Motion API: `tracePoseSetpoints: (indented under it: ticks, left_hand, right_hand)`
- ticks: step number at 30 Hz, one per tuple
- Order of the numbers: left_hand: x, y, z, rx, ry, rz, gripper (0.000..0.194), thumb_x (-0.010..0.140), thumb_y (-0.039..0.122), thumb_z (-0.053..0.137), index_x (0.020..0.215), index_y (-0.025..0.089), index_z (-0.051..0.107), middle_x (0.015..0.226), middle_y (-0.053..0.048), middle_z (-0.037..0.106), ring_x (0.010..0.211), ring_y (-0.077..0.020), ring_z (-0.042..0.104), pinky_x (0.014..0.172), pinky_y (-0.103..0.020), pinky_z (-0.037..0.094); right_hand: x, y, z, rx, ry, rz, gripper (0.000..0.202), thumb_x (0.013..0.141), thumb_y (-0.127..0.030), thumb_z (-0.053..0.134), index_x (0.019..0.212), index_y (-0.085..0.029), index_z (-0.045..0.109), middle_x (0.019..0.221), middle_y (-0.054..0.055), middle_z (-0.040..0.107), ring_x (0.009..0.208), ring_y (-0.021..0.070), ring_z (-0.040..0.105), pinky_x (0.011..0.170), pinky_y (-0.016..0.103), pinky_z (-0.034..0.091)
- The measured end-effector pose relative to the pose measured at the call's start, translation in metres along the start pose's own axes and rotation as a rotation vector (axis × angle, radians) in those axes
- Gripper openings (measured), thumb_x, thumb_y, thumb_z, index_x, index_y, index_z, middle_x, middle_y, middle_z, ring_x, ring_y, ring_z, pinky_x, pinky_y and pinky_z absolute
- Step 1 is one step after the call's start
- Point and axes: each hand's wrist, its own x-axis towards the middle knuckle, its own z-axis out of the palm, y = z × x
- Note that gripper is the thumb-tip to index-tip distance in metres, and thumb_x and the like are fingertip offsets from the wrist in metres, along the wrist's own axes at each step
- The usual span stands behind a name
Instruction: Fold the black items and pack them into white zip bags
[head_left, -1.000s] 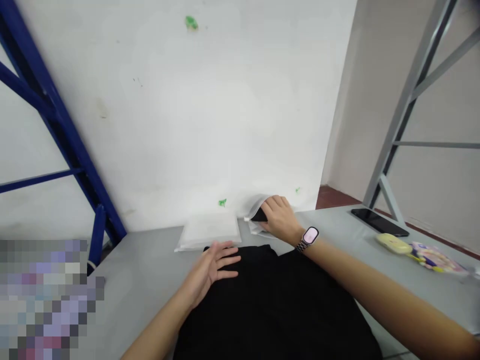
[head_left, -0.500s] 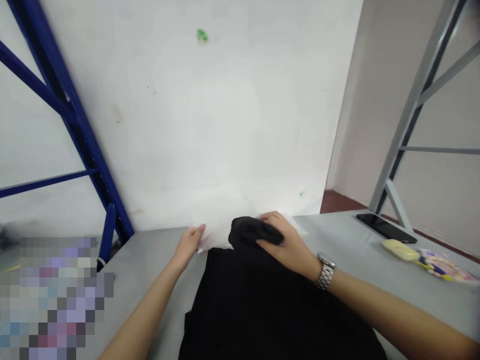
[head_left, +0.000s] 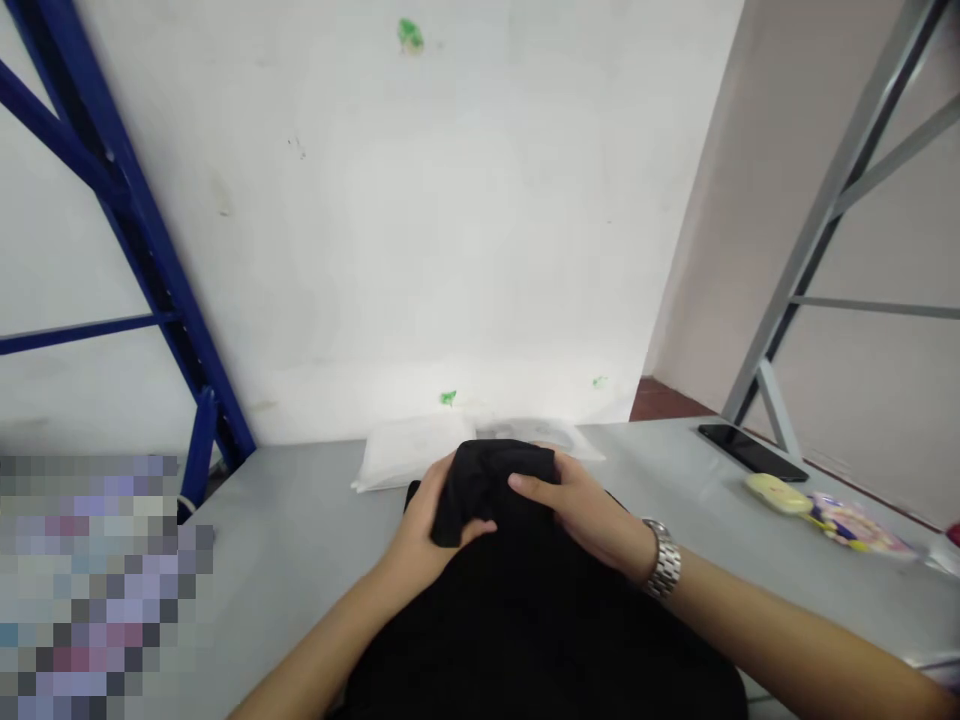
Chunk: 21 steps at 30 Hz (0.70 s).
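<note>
A bunched piece of black cloth is held up between both my hands, over a larger black fabric that fills the lower middle. My left hand grips the cloth's left end, thumb in front and fingers behind. My right hand, below a metal wristwatch, pinches its right end with the thumb on the near face. Just behind lies a white plastic packet, and a second clear-white packet is partly hidden by the cloth. Whether the cloth joins the larger fabric I cannot tell.
On the grey table, a black phone, a pale yellow case and a colourful packet lie at the right. A white wall panel stands behind. A blue frame rises at left, a grey frame at right.
My left hand has left the white packet and moved right onto the black cloth. The cloth, earlier a bundle in my right hand alone, is now spread between both hands.
</note>
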Motion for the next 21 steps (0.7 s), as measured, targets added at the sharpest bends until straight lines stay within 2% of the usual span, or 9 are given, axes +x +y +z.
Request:
tracePoseSetpoints:
  ticks: [2, 4, 8, 11, 14, 15, 17, 19, 21]
  left_hand:
    - [0.0, 0.003, -0.005, -0.144, 0.075, -0.162, 0.048, 0.072, 0.046, 0.068, 0.112, 0.02, 0.061, 0.115, -0.009, 0.065, 0.113, -0.0322, 0.055, 0.099, -0.044, 0.04]
    - [0.003, 0.0, -0.014, -0.313, 0.067, -0.314, 0.044, 0.075, 0.047, 0.066, 0.108, 0.018, 0.063, 0.105, -0.008, 0.07, 0.104, -0.0323, 0.061, 0.09, -0.043, 0.047]
    - [0.007, -0.017, -0.017, -0.395, -0.094, -0.503, 0.045, 0.07, 0.039, 0.072, 0.109, 0.017, 0.062, 0.098, -0.008, 0.072, 0.095, -0.0314, 0.065, 0.081, -0.042, 0.052]
    - [0.006, -0.024, -0.01, -0.36, -0.131, -0.548, 0.038, 0.071, 0.037, 0.071, 0.103, 0.018, 0.064, 0.105, -0.009, 0.07, 0.101, -0.0304, 0.063, 0.086, -0.041, 0.051]
    - [0.004, -0.021, -0.008, -0.385, -0.133, -0.524, 0.048, 0.073, 0.04, 0.069, 0.117, 0.023, 0.059, 0.118, -0.008, 0.064, 0.109, -0.0291, 0.059, 0.089, -0.039, 0.05]
    - [0.004, -0.019, -0.009, -0.393, -0.145, -0.503, 0.053, 0.074, 0.041, 0.069, 0.122, 0.026, 0.055, 0.122, -0.008, 0.062, 0.11, -0.0287, 0.058, 0.089, -0.04, 0.05]
    - [0.004, -0.016, -0.011, -0.39, -0.182, -0.436, 0.056, 0.075, 0.041, 0.068, 0.127, 0.031, 0.051, 0.127, -0.006, 0.058, 0.113, -0.0283, 0.057, 0.09, -0.04, 0.049]
    - [0.006, -0.014, -0.015, -0.346, -0.215, -0.366, 0.051, 0.075, 0.04, 0.068, 0.123, 0.029, 0.055, 0.128, -0.005, 0.058, 0.114, -0.0282, 0.056, 0.093, -0.04, 0.047]
    - [0.01, -0.013, -0.021, -0.277, -0.235, -0.329, 0.045, 0.074, 0.04, 0.068, 0.116, 0.025, 0.061, 0.124, -0.005, 0.061, 0.113, -0.0284, 0.056, 0.096, -0.039, 0.044]
  right_hand:
    - [-0.004, -0.002, -0.006, 0.095, -0.044, 0.036, 0.031, 0.078, -0.037, 0.063, 0.104, -0.022, 0.056, 0.107, 0.006, 0.066, 0.097, 0.0219, 0.064, 0.092, 0.04, 0.049]
    - [-0.003, 0.003, -0.018, 0.019, -0.019, 0.069, 0.032, 0.08, -0.038, 0.061, 0.107, -0.023, 0.054, 0.107, 0.006, 0.065, 0.095, 0.0216, 0.064, 0.093, 0.042, 0.049]
    - [0.0, 0.024, -0.039, -0.538, 0.144, 0.062, 0.051, 0.078, -0.045, 0.061, 0.122, -0.024, 0.046, 0.123, 0.01, 0.054, 0.11, 0.0244, 0.055, 0.097, 0.047, 0.043]
    - [-0.005, 0.032, -0.033, -0.781, -0.051, -0.039, 0.077, 0.071, -0.053, 0.065, 0.136, -0.026, 0.034, 0.141, 0.01, 0.035, 0.129, 0.0258, 0.037, 0.107, 0.046, 0.032]
    - [-0.012, 0.035, -0.011, -0.93, -0.26, -0.148, 0.107, 0.056, -0.053, 0.077, 0.143, -0.025, 0.022, 0.145, 0.013, 0.029, 0.131, 0.0305, 0.032, 0.107, 0.048, 0.03]
    - [-0.013, 0.036, -0.004, -0.987, -0.263, -0.19, 0.106, 0.057, -0.049, 0.078, 0.143, -0.025, 0.023, 0.143, 0.014, 0.032, 0.128, 0.0315, 0.034, 0.105, 0.049, 0.033]
    - [-0.011, 0.038, 0.006, -1.093, -0.214, -0.269, 0.073, 0.069, -0.036, 0.072, 0.135, -0.025, 0.04, 0.129, 0.012, 0.046, 0.117, 0.0292, 0.045, 0.097, 0.047, 0.039]
    - [-0.005, 0.037, 0.007, -1.111, -0.159, -0.302, 0.029, 0.08, -0.023, 0.059, 0.11, -0.023, 0.06, 0.104, 0.007, 0.059, 0.098, 0.0228, 0.054, 0.088, 0.041, 0.044]
    - [0.0, 0.03, -0.001, -1.014, -0.103, -0.274, 0.01, 0.084, -0.023, 0.053, 0.085, -0.021, 0.063, 0.086, 0.003, 0.061, 0.082, 0.0183, 0.056, 0.078, 0.035, 0.046]
